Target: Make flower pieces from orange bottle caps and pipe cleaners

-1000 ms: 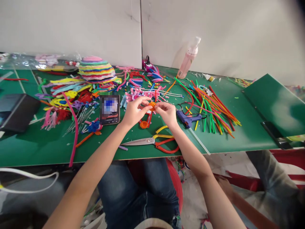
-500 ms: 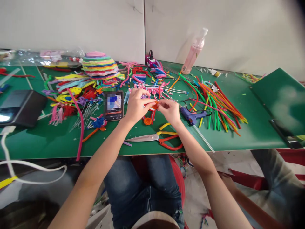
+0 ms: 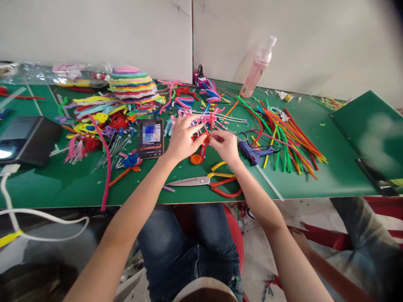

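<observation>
Between my hands is a small orange pipe cleaner piece point(image 3: 207, 138), mostly covered by fingertips. My left hand point(image 3: 185, 138) pinches its left side with thumb and forefinger, the other fingers spread above. My right hand point(image 3: 225, 144) pinches the right side, fingers curled together. Just below them an orange coil point(image 3: 195, 159) lies on the green table, beside a red and white strip. Scissors point(image 3: 201, 181) with yellow and red handles lie nearer the edge, partly behind my right forearm. To the right rests a purple glue gun point(image 3: 255, 153) with a clear glue stick.
Left of my hands lies a phone point(image 3: 151, 138), with a striped pipe cleaner dome point(image 3: 132, 85) behind it. Loose pipe cleaners point(image 3: 288, 140) spread at the right. A pink bottle point(image 3: 258, 69) leans at the back wall. A black box point(image 3: 30, 140) sits far left.
My left hand's fingers have shifted slightly and its thumb has turned a little upward at the orange piece. My right hand stays almost still. The objects on the table stay in place.
</observation>
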### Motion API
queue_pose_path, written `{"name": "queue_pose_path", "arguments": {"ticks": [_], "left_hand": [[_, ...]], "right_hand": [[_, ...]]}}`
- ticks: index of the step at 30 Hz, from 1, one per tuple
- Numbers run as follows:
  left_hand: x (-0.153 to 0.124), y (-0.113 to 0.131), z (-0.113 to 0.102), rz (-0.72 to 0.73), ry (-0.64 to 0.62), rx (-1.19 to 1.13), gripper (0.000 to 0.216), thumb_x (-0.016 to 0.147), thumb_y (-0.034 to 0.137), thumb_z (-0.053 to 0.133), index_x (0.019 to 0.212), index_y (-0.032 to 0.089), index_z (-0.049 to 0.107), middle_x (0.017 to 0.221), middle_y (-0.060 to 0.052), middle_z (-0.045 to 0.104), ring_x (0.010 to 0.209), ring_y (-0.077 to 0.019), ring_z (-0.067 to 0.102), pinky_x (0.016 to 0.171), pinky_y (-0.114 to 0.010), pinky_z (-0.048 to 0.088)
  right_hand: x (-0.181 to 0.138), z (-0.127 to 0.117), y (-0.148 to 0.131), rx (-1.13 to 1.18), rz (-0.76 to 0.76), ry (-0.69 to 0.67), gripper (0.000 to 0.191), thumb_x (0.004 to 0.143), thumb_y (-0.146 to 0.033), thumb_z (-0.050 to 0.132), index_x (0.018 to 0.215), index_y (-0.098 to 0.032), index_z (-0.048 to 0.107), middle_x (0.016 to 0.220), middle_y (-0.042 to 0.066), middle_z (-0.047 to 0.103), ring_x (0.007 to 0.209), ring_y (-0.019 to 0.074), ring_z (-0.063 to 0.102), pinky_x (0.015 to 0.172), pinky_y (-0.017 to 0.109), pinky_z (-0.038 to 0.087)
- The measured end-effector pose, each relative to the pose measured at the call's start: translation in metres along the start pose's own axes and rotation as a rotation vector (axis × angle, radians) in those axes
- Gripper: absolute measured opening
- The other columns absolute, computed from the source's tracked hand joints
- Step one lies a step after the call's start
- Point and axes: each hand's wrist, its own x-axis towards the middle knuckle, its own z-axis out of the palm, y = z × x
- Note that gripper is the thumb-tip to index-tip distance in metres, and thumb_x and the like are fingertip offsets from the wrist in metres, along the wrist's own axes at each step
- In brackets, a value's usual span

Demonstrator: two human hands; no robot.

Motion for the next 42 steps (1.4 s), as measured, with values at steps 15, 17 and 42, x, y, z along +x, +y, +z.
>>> {"name": "queue_pose_path", "arguments": {"ticks": [15, 17, 42], "left_hand": [[0.0, -0.009, 0.007, -0.246, -0.081, -0.309, 0.013, 0.081, 0.026, 0.061, 0.072, 0.018, 0.067, 0.11, -0.007, 0.064, 0.107, -0.0228, 0.057, 0.099, -0.041, 0.041], [-0.002, -0.009, 0.009, -0.302, -0.038, -0.31, 0.014, 0.081, 0.026, 0.06, 0.073, 0.017, 0.067, 0.109, -0.007, 0.064, 0.105, -0.0229, 0.058, 0.094, -0.039, 0.045], [0.0, 0.003, 0.014, -0.636, 0.004, -0.98, 0.035, 0.061, 0.045, 0.076, 0.052, 0.016, 0.059, 0.048, 0.003, 0.048, 0.045, -0.0073, 0.04, 0.046, -0.023, 0.027]], "right_hand": [[0.0, 0.004, 0.0, 0.107, 0.015, -0.081, 0.019, 0.076, -0.035, 0.059, 0.081, -0.019, 0.068, 0.07, 0.0, 0.068, 0.062, 0.0134, 0.06, 0.06, 0.025, 0.047], [0.001, 0.006, 0.001, 0.136, 0.019, -0.117, 0.023, 0.077, -0.04, 0.06, 0.08, -0.019, 0.067, 0.072, 0.001, 0.067, 0.065, 0.0135, 0.06, 0.06, 0.025, 0.046], [0.0, 0.005, -0.006, 0.551, 0.267, -0.133, 0.045, 0.062, -0.059, 0.072, 0.067, -0.016, 0.059, 0.058, -0.004, 0.052, 0.054, 0.0063, 0.04, 0.052, 0.022, 0.032]]}}
